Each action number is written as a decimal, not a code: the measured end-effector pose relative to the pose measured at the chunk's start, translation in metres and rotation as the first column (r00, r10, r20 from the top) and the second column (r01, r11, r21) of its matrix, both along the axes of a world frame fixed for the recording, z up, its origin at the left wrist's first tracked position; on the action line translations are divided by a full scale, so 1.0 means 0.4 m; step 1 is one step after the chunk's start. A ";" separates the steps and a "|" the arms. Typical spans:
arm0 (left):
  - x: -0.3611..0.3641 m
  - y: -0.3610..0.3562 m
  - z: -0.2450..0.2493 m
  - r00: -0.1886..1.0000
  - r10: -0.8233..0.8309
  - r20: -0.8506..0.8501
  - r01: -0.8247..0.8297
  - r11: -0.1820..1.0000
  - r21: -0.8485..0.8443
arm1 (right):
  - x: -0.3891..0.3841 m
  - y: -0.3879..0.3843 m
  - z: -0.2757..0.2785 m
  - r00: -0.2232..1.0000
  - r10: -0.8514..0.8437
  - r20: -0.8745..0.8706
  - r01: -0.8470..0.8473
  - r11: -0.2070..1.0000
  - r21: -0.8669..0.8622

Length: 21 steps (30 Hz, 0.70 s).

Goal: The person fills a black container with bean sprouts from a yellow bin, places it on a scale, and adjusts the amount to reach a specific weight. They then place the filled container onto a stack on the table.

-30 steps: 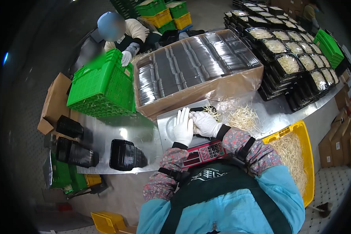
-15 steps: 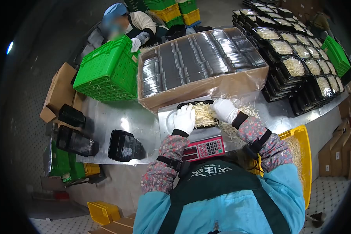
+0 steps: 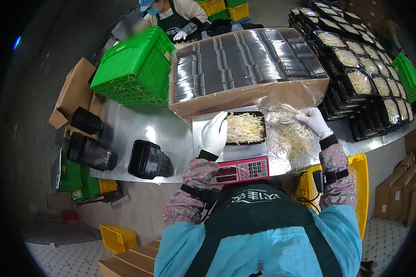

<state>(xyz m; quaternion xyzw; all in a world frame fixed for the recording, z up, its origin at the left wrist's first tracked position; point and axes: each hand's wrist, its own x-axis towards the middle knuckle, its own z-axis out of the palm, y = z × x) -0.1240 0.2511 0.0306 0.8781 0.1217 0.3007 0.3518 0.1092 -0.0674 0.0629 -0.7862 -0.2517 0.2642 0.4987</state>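
Observation:
A black plastic tray [image 3: 265, 121] filled with bean sprouts [image 3: 245, 129] sits on a scale with a metal plate [image 3: 256, 150] and a red keypad panel [image 3: 243, 171]. My left hand [image 3: 214, 135], in a white glove, lies along the tray's left end, its fingers stretched out. To the right of the scale, loose sprouts [image 3: 291, 141] are heaped on the metal table. Over the back of this heap, my gloved right hand [image 3: 315, 123] pinches a few bean sprouts between its fingertips.
Behind the scale stands a carton [image 3: 249, 94] of nested black trays. A green crate [image 3: 129, 69] is at the left, near stacked black trays [image 3: 148, 159]. Filled trays [image 3: 358, 83] pile up at the right, above a yellow crate [image 3: 361, 184]. Across the table works another person [image 3: 180, 23].
My right hand has left the tray and moved right to the loose sprouts, taking hold of some. My left hand has shifted from the sprouts to the tray's left end.

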 end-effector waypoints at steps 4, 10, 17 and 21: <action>-0.055 0.045 0.077 0.999 -0.024 0.028 0.030 0.972 -0.233 | 0.016 -0.088 -0.224 0.793 0.285 0.538 0.050 0.850 -0.524; -0.115 0.132 0.063 0.992 0.051 0.113 0.008 0.883 -0.469 | 0.033 -0.049 -0.094 0.941 0.024 0.338 0.042 0.982 -0.185; -0.101 0.083 0.063 0.985 -0.001 0.174 0.054 0.951 -0.304 | -0.134 0.256 0.144 0.948 0.107 0.301 -0.197 0.938 0.286; -0.041 0.011 0.057 0.997 -0.026 0.066 0.034 0.991 -0.131 | -0.161 0.370 0.008 0.606 0.322 0.727 -0.413 0.909 -0.058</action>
